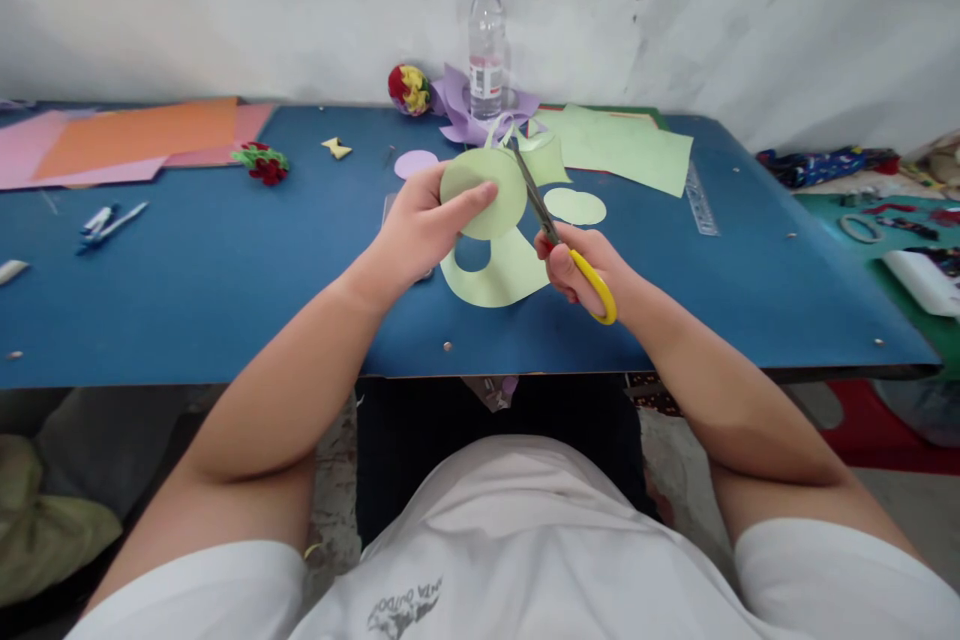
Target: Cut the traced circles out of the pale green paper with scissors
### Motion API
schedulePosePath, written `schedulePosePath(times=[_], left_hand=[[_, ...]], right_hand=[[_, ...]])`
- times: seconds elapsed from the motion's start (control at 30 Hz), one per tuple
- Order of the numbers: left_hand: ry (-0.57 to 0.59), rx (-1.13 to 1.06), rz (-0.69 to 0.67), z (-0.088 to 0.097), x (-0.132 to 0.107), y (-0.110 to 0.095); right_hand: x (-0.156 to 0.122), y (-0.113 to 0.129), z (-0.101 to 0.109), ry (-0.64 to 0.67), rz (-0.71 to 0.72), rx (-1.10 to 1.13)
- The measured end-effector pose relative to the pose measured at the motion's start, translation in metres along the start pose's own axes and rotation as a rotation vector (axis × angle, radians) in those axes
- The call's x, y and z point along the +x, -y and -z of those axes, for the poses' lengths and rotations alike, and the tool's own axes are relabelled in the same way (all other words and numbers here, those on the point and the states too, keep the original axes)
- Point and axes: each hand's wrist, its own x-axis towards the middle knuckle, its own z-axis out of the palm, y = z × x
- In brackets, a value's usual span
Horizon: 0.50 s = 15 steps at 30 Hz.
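My left hand (420, 225) is closed on a piece of light green paper (487, 205), thumb on top of a round part, held just above the blue table (225, 270). The lower part of the paper (502, 280) hangs down with a round hole cut in it. My right hand (581, 270) grips yellow-handled scissors (559, 240), whose blades point up and away along the right edge of the green round. A cut green disc (574, 206) lies on the table just behind the scissors.
At the back stand a water bottle (487, 40), purple paper scraps (465, 115), a multicoloured paper ball (409, 88) and green sheets (630, 150). Orange and pink sheets (135, 135) lie far left, with pens (109, 222) and a red-green paper flower (261, 162). A clear ruler (697, 200) lies right.
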Motion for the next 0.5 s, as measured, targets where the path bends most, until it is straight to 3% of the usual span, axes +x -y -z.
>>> schedulePosePath(times=[0.27, 0.5], left_hand=[[-0.015, -0.003, 0.004, -0.0011, -0.0015, -0.0023], [0.024, -0.155, 0.013, -0.0016, -0.0022, -0.0054]], right_hand=[[0.0006, -0.0011, -0.0001, 0.005, -0.001, 0.017], [-0.0022, -0.0032, 0.002, 0.033, -0.014, 0.077]])
